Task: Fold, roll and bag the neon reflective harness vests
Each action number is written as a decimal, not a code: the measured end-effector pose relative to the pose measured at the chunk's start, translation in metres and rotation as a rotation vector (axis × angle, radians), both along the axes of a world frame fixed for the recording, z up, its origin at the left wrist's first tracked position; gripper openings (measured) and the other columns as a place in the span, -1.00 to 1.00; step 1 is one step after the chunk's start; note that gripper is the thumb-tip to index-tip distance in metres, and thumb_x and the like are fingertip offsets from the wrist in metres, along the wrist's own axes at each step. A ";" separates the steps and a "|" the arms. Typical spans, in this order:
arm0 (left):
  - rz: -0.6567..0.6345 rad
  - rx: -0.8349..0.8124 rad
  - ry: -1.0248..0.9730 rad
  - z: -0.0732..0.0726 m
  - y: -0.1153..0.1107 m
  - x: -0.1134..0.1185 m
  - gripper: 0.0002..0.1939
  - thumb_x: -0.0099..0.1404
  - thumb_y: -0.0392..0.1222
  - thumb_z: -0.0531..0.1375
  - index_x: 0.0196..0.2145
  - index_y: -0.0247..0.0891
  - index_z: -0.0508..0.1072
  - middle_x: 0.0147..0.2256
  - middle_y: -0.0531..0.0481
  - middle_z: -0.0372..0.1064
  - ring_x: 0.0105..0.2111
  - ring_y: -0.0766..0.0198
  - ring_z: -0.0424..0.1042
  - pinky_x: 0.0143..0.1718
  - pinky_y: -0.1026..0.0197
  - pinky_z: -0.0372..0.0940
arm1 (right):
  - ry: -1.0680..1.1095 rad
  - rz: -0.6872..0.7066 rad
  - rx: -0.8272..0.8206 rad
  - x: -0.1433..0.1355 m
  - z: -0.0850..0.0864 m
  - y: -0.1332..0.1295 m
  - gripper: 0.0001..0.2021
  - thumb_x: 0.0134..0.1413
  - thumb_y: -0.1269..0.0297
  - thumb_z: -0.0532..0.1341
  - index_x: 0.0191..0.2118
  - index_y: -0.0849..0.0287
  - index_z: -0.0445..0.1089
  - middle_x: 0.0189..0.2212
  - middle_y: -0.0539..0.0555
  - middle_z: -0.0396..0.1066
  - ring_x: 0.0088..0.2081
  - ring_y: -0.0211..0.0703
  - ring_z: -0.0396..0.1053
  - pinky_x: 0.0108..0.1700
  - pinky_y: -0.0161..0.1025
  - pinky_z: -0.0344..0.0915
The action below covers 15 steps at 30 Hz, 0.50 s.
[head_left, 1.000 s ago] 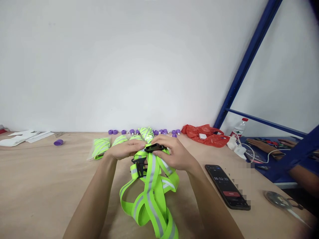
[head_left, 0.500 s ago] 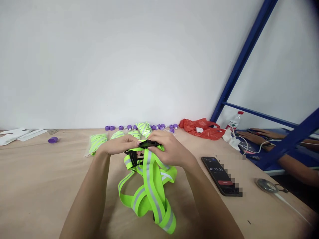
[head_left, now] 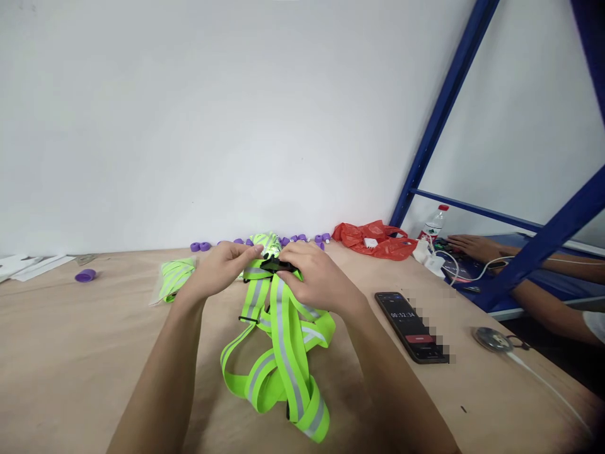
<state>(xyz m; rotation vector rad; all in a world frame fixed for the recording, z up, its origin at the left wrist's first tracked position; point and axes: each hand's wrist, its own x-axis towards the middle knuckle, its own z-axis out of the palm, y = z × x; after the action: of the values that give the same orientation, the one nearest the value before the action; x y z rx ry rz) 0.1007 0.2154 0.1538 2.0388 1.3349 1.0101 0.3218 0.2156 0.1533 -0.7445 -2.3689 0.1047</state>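
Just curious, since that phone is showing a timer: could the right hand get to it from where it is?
Probably yes. The right hand is busy gripping the black buckle, but the phone lies on bare table beside that forearm, with nothing between.

Neon-green reflective strap harness point(head_left: 278, 353), black buckle point(head_left: 278, 265), tangled loops on table

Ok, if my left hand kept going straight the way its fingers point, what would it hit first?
The left hand points right, toward the black buckle held by the right hand. It would likely meet the buckle first, then the right hand's fingers; depth is hard to judge.
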 end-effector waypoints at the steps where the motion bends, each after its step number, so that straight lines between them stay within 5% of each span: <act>1: 0.022 0.027 0.005 0.000 0.000 0.000 -0.46 0.38 0.21 0.09 -0.45 -0.27 0.59 -0.56 0.02 0.38 -0.49 0.24 0.35 -0.43 0.26 0.23 | -0.008 -0.015 0.010 0.000 0.000 0.000 -0.92 0.20 0.48 0.20 -0.30 0.19 0.38 -0.32 0.08 0.41 -0.19 -0.06 0.32 -0.13 -0.13 0.18; 4: 0.042 0.098 -0.035 0.001 -0.002 0.001 -0.45 0.42 0.23 0.01 -0.13 -0.22 0.63 -0.13 -0.09 0.57 -0.03 0.04 0.47 0.04 0.10 0.30 | -0.019 -0.045 0.034 0.000 0.000 -0.001 -0.92 0.20 0.48 0.19 -0.32 0.19 0.38 -0.33 0.09 0.40 -0.20 -0.06 0.31 -0.14 -0.13 0.17; 7: 0.051 0.202 -0.070 0.002 -0.005 0.006 -0.46 0.46 0.18 -0.01 0.09 -0.19 0.53 0.20 -0.10 0.37 0.23 0.04 0.29 0.27 0.03 0.12 | -0.011 -0.053 0.039 -0.003 0.000 -0.004 -0.93 0.20 0.46 0.20 -0.32 0.19 0.37 -0.32 0.10 0.40 -0.22 -0.06 0.31 -0.15 -0.12 0.20; 15: 0.183 0.646 -0.131 0.006 -0.007 0.003 -0.50 0.48 0.08 0.04 0.27 -0.11 0.34 0.35 -0.08 0.13 0.36 0.05 0.06 0.38 -0.01 -0.04 | 0.199 0.053 -0.074 0.011 0.007 0.001 -0.92 0.22 0.40 0.18 -0.21 0.16 0.42 -0.12 0.14 0.44 -0.11 -0.07 0.39 -0.08 -0.18 0.27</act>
<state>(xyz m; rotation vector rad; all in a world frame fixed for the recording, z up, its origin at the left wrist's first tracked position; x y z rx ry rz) 0.1037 0.2085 0.1600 2.2562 1.2457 1.8113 0.3327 0.2162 0.1607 -0.6734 -2.2051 0.2780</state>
